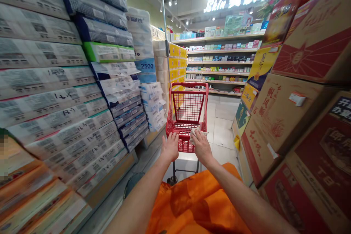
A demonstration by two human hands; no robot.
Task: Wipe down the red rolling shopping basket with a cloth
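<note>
Head view, middle: a red plastic-mesh shopping cart [189,121] is seen standing straight ahead, between stacked goods, its near edge under both hands.
Near left rim: the left hand [170,148] is laid over the cart's edge, fingers stretched forward; whether the rim is truly gripped cannot be told.
Near right rim: a crumpled pale cloth [193,136] is held bunched under the closed fingers of the right hand [202,147], up against the cart's edge.
Snag risk: loose cloth could be caught in the open mesh if dragged across it, and tugged free.
Roll risk: on its dark round wheel [172,180], the cart could be sent off by lopsided pressure, if poorly braced on the left.
Left side: the tall white plastic-wrapped packs [55,80] could be knocked loose if the cart were swung that way.
Right side: the brown-and-red cardboard boxes [285,108] could be scuffed, the aisle being narrow.
Near hem: the loose orange fabric [197,204] could be pinched by the cart's legs if crowded closer.
</note>
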